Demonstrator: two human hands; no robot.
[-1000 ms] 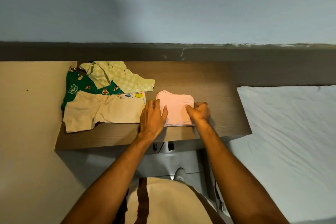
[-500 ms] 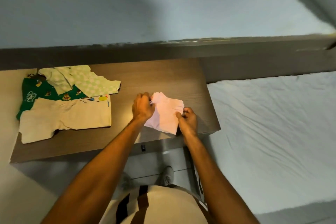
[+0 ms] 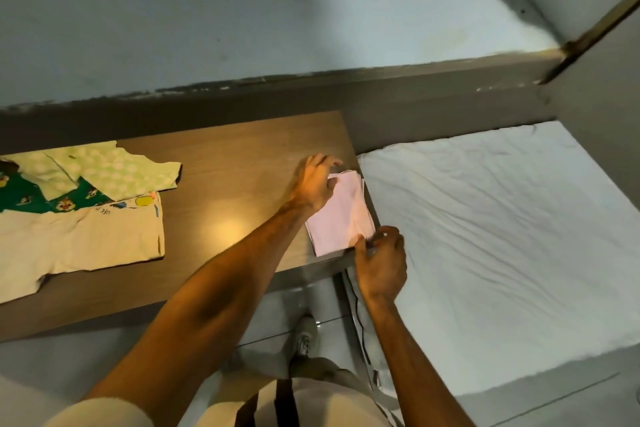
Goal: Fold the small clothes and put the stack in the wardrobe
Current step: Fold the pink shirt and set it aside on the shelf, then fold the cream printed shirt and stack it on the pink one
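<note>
A folded pink garment (image 3: 341, 218) lies at the right end of the wooden table (image 3: 235, 156), close to its right edge. My left hand (image 3: 317, 180) grips the garment's far left corner. My right hand (image 3: 381, 260) pinches its near right corner at the table's front edge. On the table's left part lie unfolded small clothes: a cream garment (image 3: 79, 239) in front, a green printed one (image 3: 27, 198) behind it, and a pale green dotted one (image 3: 114, 173) on top at the back.
A bed with a white sheet (image 3: 502, 236) adjoins the table on the right. A grey wall ledge (image 3: 311, 87) runs behind both. A grey panel (image 3: 595, 87) rises at the far right. My shoe (image 3: 306, 333) and the tiled floor show below the table.
Both hands have carried the pink garment from the table's middle to its right end, where it now lies. The view has swung right, so the other clothes sit farther left.
</note>
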